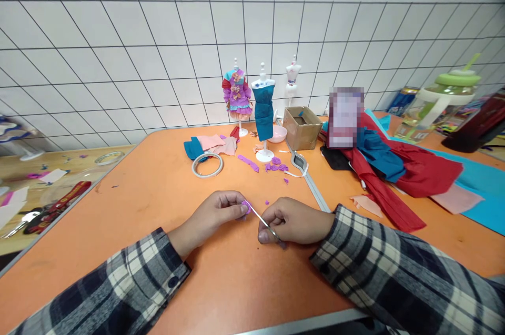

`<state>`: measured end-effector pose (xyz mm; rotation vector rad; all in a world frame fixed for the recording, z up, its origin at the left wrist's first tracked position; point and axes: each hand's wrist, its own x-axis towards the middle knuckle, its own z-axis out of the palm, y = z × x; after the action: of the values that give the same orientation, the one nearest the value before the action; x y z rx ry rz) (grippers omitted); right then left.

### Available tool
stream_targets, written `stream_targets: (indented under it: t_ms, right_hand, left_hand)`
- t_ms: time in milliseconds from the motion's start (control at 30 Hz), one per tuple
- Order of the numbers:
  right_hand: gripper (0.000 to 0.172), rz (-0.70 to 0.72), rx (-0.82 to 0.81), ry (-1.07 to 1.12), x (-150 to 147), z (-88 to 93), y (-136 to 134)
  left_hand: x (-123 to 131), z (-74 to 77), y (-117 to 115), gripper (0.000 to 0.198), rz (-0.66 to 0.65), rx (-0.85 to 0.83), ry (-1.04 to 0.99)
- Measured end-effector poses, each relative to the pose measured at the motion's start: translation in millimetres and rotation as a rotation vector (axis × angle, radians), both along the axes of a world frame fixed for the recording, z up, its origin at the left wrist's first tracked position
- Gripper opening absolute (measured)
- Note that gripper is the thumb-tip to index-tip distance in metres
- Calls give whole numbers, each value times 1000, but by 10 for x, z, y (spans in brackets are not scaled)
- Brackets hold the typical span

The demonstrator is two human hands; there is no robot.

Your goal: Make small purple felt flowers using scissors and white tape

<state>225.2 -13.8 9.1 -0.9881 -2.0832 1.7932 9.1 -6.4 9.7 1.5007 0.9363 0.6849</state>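
Between the thumb and fingers of my left hand (226, 209) is a small purple paper piece (246, 208), partly hidden by the fingertips. My right hand (290, 221) is closed around the handles of a pair of scissors (258, 215), whose blades point up and left and meet the purple piece. Just beyond lie purple scraps (276, 167) and a longer purple strip (248, 163). Behind these, a small white mannequin (263, 83) wears a teal wrapped dress (263, 112) on a round white base.
A tape roll (207, 165) lies left of centre, near pink and teal scraps (213, 142). A cardboard box (302, 128) and a dressed purple mannequin (237, 94) stand at the back. To the right are red paper (424, 164), a phone-like upright object (345, 118) and a green-lidded jug (437, 103).
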Motion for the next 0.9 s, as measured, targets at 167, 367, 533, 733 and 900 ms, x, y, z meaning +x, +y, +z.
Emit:
stream_targets:
  t_ms: [167, 367, 533, 733, 900]
  right_hand:
    - [37, -1, 15, -3, -5, -3, -4]
    - [39, 0, 11, -12, -8, 4, -9]
    - [38, 5, 7, 10, -12, 8, -8]
    - [37, 13, 5, 1, -10, 14, -5]
    - [49, 27, -15, 80, -3, 13, -11]
  left_hand:
    - [-4, -8, 11, 22, 2, 8, 11]
    - [3, 0, 3, 23, -6, 7, 9]
    - [4, -5, 7, 23, 2, 23, 23]
    - [-19, -19, 19, 24, -22, 27, 20]
    - [-8, 5, 0, 23, -14, 17, -4]
